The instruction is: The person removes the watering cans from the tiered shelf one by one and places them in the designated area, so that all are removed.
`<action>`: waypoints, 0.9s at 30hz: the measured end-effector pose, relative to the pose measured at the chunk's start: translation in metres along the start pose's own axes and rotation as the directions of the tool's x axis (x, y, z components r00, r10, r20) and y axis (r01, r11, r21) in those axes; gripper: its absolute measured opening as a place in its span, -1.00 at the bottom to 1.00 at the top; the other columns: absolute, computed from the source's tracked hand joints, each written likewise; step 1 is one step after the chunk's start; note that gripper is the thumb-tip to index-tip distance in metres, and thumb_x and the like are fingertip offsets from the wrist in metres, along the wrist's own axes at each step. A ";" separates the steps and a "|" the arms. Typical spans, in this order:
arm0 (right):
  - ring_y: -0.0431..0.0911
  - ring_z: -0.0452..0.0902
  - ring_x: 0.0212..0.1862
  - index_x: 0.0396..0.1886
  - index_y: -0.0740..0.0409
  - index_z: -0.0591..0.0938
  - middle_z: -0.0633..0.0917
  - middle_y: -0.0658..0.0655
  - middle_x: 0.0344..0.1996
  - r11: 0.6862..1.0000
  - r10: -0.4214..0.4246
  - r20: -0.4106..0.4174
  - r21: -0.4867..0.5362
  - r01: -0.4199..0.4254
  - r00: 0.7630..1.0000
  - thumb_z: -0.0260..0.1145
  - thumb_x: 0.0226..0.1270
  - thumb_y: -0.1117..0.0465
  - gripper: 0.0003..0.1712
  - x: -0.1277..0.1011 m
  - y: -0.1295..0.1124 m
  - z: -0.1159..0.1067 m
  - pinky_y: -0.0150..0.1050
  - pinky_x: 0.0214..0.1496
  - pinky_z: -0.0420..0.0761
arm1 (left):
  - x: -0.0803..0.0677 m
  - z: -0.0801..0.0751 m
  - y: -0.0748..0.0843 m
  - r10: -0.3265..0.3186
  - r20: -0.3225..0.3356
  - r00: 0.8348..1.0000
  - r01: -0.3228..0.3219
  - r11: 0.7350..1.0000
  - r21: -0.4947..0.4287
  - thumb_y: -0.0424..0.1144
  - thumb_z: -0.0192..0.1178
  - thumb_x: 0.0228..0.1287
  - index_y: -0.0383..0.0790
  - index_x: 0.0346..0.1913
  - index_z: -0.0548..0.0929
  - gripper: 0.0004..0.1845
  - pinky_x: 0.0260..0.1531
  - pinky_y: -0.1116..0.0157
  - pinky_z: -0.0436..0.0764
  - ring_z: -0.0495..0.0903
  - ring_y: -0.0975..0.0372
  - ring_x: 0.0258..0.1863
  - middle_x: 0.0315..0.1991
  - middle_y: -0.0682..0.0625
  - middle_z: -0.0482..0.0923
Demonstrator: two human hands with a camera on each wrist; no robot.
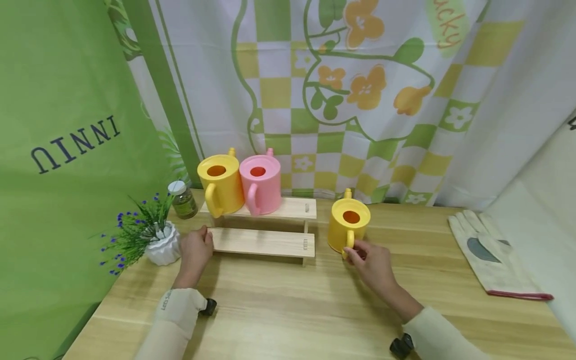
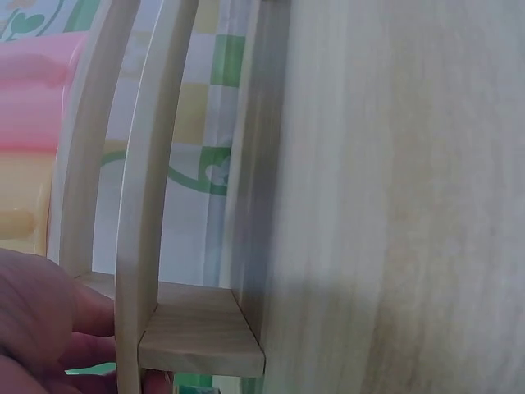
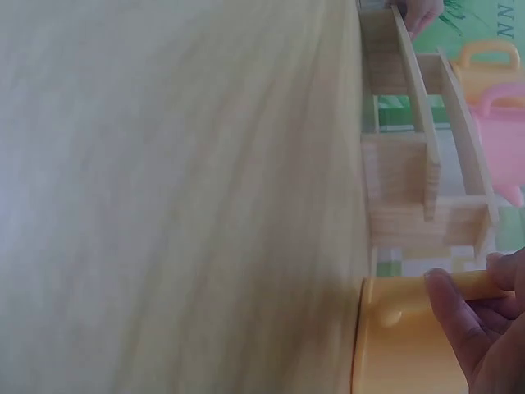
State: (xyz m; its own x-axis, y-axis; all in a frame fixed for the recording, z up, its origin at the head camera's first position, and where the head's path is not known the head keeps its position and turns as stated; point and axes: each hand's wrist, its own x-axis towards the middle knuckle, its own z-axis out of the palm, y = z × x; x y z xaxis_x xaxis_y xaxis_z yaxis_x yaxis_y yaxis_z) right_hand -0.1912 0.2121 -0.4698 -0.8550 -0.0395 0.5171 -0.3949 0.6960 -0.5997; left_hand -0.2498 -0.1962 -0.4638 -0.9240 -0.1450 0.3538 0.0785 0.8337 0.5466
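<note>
A two-step wooden rack (image 1: 265, 242) stands on the table, and my left hand (image 1: 196, 252) grips the left end of its lower board. In the left wrist view the fingers (image 2: 86, 349) wrap that board's end. To the right of the rack is a yellow watering can (image 1: 338, 230), upright on the table with its spout toward the curtain. My right hand (image 1: 373, 265) pinches its handle, as the right wrist view also shows. On the rack's upper board, a second yellow watering can (image 1: 227, 192) and a pink watering can (image 1: 268, 190) sit side by side, handles facing me.
Left of the rack stand a white pot (image 1: 164, 247) with purple-flowered greenery and a white-lidded jar (image 1: 183, 202). A pale work glove (image 1: 495, 260) with a red cuff lies at the right. A patterned curtain (image 1: 279, 115) hangs behind the wooden table (image 1: 279, 310).
</note>
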 end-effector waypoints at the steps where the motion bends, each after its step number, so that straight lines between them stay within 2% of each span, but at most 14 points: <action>1: -0.24 0.58 -0.59 -0.38 0.22 0.68 0.68 0.03 -0.62 1.000 0.004 0.001 -0.001 -0.004 1.000 0.39 0.07 0.28 -0.88 0.000 -0.001 0.002 -0.46 -0.58 0.52 | 0.000 0.000 0.000 0.006 -0.001 1.000 -0.006 1.000 -0.002 -0.33 0.01 0.25 -0.54 -0.01 0.53 -0.65 -0.18 -0.09 0.47 0.56 -0.22 -0.19 -0.12 -0.39 0.54; 10: -0.25 0.59 -0.57 -0.35 0.23 0.67 0.69 0.03 -0.60 1.000 0.029 0.026 0.005 -0.029 0.999 0.38 0.09 0.28 -0.86 0.004 -0.007 0.012 -0.49 -0.55 0.52 | 0.000 0.001 -0.002 0.007 0.015 1.000 -0.007 1.000 0.008 -0.36 0.02 0.24 -0.56 0.01 0.51 -0.65 -0.15 -0.08 0.45 0.56 -0.21 -0.16 -0.11 -0.39 0.54; 14: -0.21 0.61 -0.55 -0.36 0.23 0.65 0.69 0.06 -0.58 0.999 0.045 0.100 0.000 -0.045 0.994 0.35 0.13 0.26 -0.88 0.008 -0.009 0.008 -0.44 -0.55 0.53 | -0.001 0.001 -0.002 0.008 0.013 1.000 -0.008 1.000 0.024 -0.36 0.03 0.23 -0.56 -0.01 0.53 -0.66 -0.12 -0.08 0.41 0.54 -0.21 -0.15 -0.13 -0.40 0.55; 17: -0.14 0.63 -0.49 -0.34 0.20 0.63 0.70 0.12 -0.48 0.993 0.092 0.199 -0.085 -0.076 0.976 0.31 0.19 0.12 -0.79 0.012 -0.016 -0.002 -0.35 -0.52 0.56 | -0.003 0.001 -0.001 0.015 0.006 1.000 -0.015 1.000 0.025 -0.37 0.05 0.22 -0.56 -0.03 0.54 -0.67 -0.10 -0.08 0.40 0.52 -0.21 -0.14 -0.15 -0.42 0.54; 20: -0.09 0.63 -0.46 -0.29 0.19 0.62 0.70 0.19 -0.37 0.973 0.132 0.242 -0.218 -0.079 0.961 0.26 0.22 -0.02 -0.66 0.014 -0.034 -0.019 -0.26 -0.52 0.57 | -0.004 0.003 -0.001 0.024 0.006 1.000 -0.024 1.000 0.019 -0.38 0.06 0.21 -0.55 -0.04 0.54 -0.68 -0.11 -0.09 0.40 0.52 -0.22 -0.13 -0.16 -0.43 0.54; 22: -0.12 0.61 -0.48 -0.27 0.19 0.62 0.69 0.16 -0.38 0.965 0.076 0.200 -0.262 -0.021 0.977 0.25 0.22 -0.03 -0.65 0.018 -0.051 -0.029 -0.25 -0.53 0.56 | -0.004 0.004 -0.001 0.018 0.018 1.000 -0.018 1.000 0.014 -0.37 0.06 0.22 -0.54 -0.03 0.54 -0.68 -0.09 -0.08 0.40 0.51 -0.21 -0.11 -0.14 -0.42 0.54; 23: -0.14 0.60 -0.49 -0.28 0.19 0.62 0.69 0.13 -0.40 0.967 0.038 0.172 -0.253 0.007 0.984 0.25 0.22 0.00 -0.68 0.022 -0.061 -0.033 -0.26 -0.53 0.55 | -0.004 0.004 -0.001 0.020 0.018 1.000 -0.020 1.000 0.017 -0.37 0.05 0.23 -0.54 -0.05 0.55 -0.69 -0.11 -0.08 0.40 0.51 -0.21 -0.12 -0.15 -0.41 0.54; 25: -0.19 0.58 -0.51 -0.29 0.20 0.64 0.68 0.08 -0.46 0.977 -0.068 0.112 -0.193 0.089 0.991 0.26 0.21 0.12 -0.77 0.033 -0.082 -0.034 -0.30 -0.53 0.54 | -0.003 0.004 -0.002 0.022 0.015 1.000 -0.023 1.000 0.015 -0.37 0.05 0.23 -0.54 -0.04 0.54 -0.69 -0.10 -0.08 0.40 0.51 -0.21 -0.11 -0.15 -0.42 0.54; 27: -0.23 0.57 -0.50 -0.33 0.18 0.65 0.67 0.02 -0.50 0.979 -0.167 0.079 -0.103 0.175 0.983 0.25 0.20 0.21 -0.86 0.047 -0.102 -0.026 -0.34 -0.49 0.56 | -0.003 0.003 -0.004 0.024 0.002 1.000 -0.024 1.000 0.012 -0.39 0.05 0.23 -0.55 -0.05 0.54 -0.70 -0.09 -0.08 0.40 0.50 -0.20 -0.11 -0.15 -0.42 0.53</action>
State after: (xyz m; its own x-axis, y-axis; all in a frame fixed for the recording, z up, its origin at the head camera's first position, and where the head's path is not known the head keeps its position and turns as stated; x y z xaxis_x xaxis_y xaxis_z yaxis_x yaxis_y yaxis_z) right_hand -0.1823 0.1577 -0.3682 -0.8009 -0.2120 0.5600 -0.5015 0.7486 -0.4338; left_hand -0.2479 -0.1974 -0.4691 -0.9226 -0.1238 0.3653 0.0964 0.8431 0.5291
